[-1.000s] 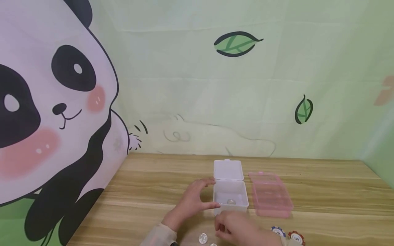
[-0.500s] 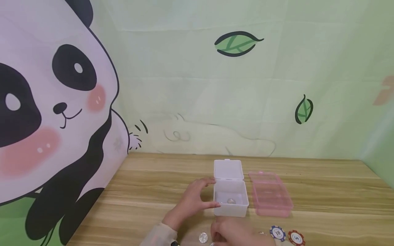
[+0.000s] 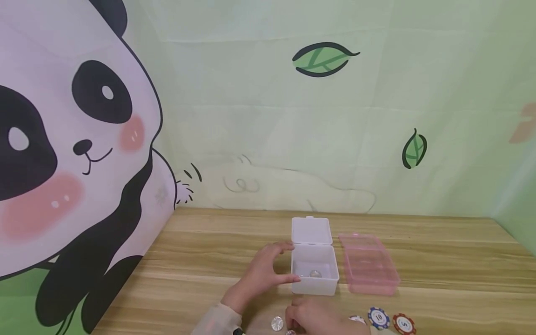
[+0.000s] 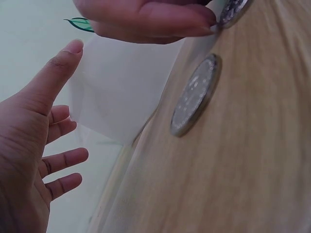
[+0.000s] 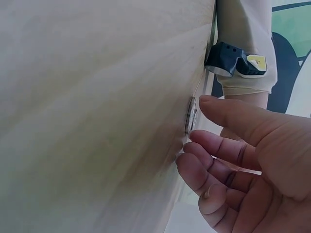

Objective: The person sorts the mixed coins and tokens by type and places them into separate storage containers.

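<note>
My left hand (image 3: 261, 274) touches the left side of an open white plastic box (image 3: 313, 287), its thumb straight at the front corner and its other fingers towards the back. A silver coin (image 3: 315, 274) lies inside the box. In front of the box, my right hand (image 3: 316, 316) bends down to the table. Its thumb and index finger stand apart at a silver coin (image 5: 191, 115) in the right wrist view. A fingertip meets the edge of a coin (image 4: 233, 12) in the left wrist view; whether it is gripped is unclear. Another coin (image 4: 195, 96) lies flat on the wood.
A pink see-through box (image 3: 370, 274) with its lid open stands right of the white one. A blue poker chip (image 3: 378, 318), a red chip (image 3: 404, 324) and a partly hidden white chip (image 3: 357, 319) lie right of my right hand. A printed panda cloth (image 3: 268, 116) hangs behind the table.
My right hand has moved down and slightly left, from the front of the white box to a coin on the table. The white chip has come into sight. My left hand stays still.
</note>
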`<state>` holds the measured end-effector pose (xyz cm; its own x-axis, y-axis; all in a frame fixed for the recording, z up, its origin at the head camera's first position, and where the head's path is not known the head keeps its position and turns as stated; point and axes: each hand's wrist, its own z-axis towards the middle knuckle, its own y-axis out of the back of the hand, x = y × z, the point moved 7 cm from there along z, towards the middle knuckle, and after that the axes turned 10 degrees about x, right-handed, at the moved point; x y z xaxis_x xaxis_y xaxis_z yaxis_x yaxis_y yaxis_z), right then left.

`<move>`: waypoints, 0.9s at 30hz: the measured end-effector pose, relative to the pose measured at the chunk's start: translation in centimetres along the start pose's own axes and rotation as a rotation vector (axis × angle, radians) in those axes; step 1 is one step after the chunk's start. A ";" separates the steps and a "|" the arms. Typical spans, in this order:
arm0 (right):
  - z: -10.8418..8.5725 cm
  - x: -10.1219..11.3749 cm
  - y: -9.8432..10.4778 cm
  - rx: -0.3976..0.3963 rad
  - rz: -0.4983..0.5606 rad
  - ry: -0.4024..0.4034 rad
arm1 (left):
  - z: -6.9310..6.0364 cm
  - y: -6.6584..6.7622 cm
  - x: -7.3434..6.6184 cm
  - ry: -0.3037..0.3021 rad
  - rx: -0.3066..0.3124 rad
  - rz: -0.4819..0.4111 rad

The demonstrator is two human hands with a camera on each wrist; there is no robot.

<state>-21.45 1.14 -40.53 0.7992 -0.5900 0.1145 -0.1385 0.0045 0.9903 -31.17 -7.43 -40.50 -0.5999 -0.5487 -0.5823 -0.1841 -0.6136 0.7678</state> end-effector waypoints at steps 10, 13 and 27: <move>0.4 0.1 -0.5 0.073 0.013 -0.043 | 0.0 -0.1 0.0 0.006 0.011 -0.012; 0.5 0.1 -0.6 0.083 0.032 -0.047 | 0.0 -0.1 -0.1 0.004 0.012 -0.013; 0.6 0.3 -0.8 0.086 0.032 -0.040 | 0.0 0.0 0.0 0.008 0.015 -0.021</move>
<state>-21.44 0.48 -41.34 0.7696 -0.6228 0.1411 -0.2149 -0.0445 0.9756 -31.16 -7.46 -40.55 -0.5897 -0.5403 -0.6003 -0.2083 -0.6164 0.7594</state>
